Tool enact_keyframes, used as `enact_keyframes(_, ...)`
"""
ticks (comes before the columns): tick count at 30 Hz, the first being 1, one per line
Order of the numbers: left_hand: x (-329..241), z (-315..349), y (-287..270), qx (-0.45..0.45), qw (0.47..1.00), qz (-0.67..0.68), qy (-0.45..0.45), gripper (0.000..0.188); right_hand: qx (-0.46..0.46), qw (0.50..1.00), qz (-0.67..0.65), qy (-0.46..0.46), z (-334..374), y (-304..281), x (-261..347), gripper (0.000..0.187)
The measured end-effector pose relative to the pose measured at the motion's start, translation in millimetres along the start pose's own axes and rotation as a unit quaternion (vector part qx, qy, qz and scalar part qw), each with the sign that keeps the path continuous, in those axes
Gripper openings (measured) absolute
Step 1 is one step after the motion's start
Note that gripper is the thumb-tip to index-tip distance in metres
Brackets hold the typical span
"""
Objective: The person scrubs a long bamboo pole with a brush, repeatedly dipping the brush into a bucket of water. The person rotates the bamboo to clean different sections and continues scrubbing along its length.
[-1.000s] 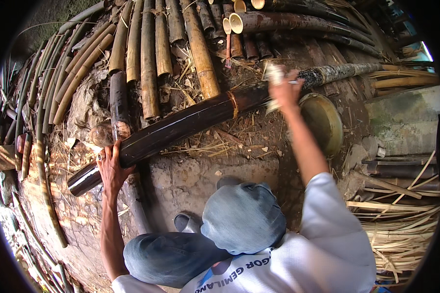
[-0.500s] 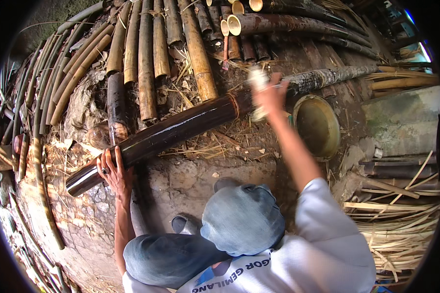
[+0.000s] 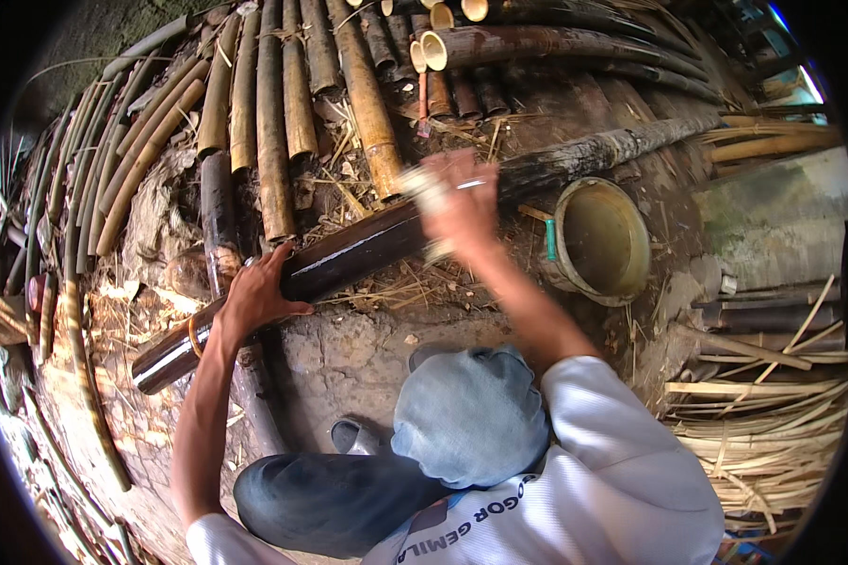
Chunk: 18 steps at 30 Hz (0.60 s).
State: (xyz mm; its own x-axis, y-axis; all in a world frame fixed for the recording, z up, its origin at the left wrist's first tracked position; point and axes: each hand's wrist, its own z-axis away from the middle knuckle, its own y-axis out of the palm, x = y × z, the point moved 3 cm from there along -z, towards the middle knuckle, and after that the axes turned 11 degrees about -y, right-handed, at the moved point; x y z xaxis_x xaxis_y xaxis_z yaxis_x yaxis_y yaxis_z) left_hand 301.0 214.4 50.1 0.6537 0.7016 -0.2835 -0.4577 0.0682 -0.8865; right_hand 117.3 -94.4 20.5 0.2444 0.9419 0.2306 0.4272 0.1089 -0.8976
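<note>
A long, dark bamboo pole (image 3: pixel 353 256), wet and shiny, lies slantwise in front of me from lower left to upper right. My left hand (image 3: pixel 257 290) grips it near its lower end, fingers over the top and thumb stretched out on the near side. Just below that hand, an orange-brown ring (image 3: pixel 194 335) circles the pole. My right hand (image 3: pixel 462 202), smeared by motion, is closed on a whitish bundle (image 3: pixel 428 193) pressed against the pole's middle. What the bundle is made of is too blurred to tell.
A round bucket (image 3: pixel 558 270) of murky liquid stands right of the pole, a green-banded stick (image 3: pixel 549 238) at its rim. Bamboo poles (image 3: pixel 273 132) lie beyond, with thicker ones (image 3: pixel 556 45) stacked at upper right. Split strips (image 3: pixel 773 452) are piled at lower right beneath a concrete block (image 3: pixel 773 212).
My right hand has slid the whitish bundle down the pole, toward the left. My left hand has shifted slightly up the pole, uncovering the orange-brown ring near the lower end.
</note>
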Motion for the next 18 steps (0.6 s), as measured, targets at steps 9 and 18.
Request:
enact_keyframes(9,-20.8,-5.7,5.5,0.032,0.999,-0.031,-0.028,0.113,0.045,0.975,-0.051,0.213,-3.9,-22.8,-41.9,0.057)
enact_keyframes(18,21.6,51.5,-50.4,-0.09,0.994,-0.048,-0.035,0.099,0.007,0.998,0.06,-0.001,-17.3,-32.5,-17.2,0.054)
